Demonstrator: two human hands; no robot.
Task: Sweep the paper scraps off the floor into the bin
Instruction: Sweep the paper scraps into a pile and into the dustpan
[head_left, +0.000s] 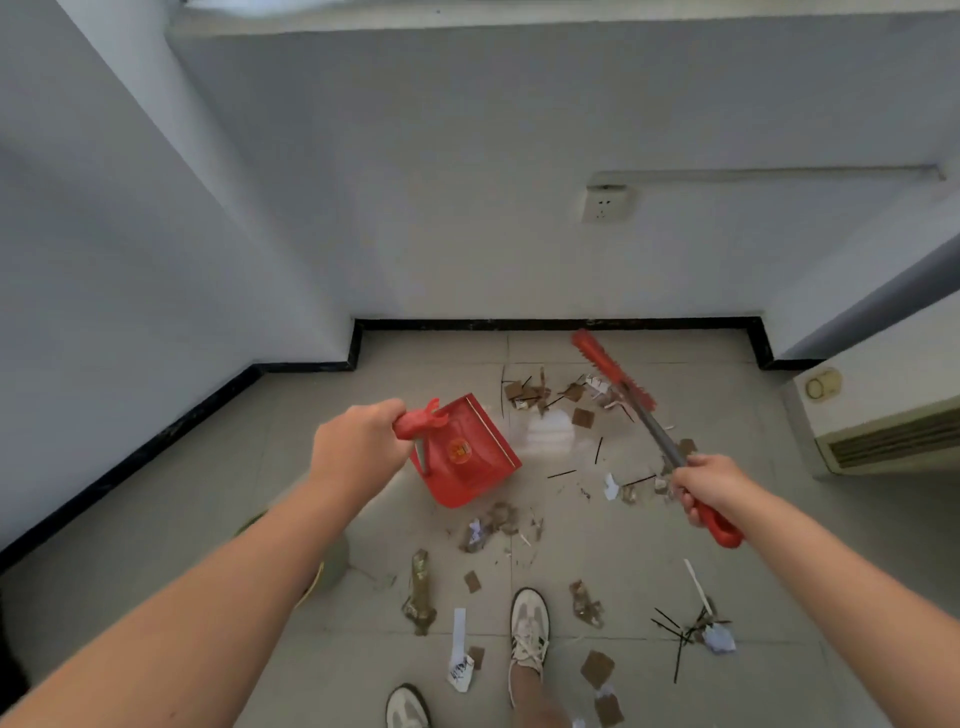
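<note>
Two hands: left (358, 447) grips dustpan (465, 452), right (709, 486) grips broom (615, 371) | scraps (550, 397) scattered | advice — pan flat on floor, short strokes inward

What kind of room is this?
Probably a bare corner of an indoor room: grey floor tiles, white walls with a black skirting board, a wall socket and a floor-standing air unit.
</note>
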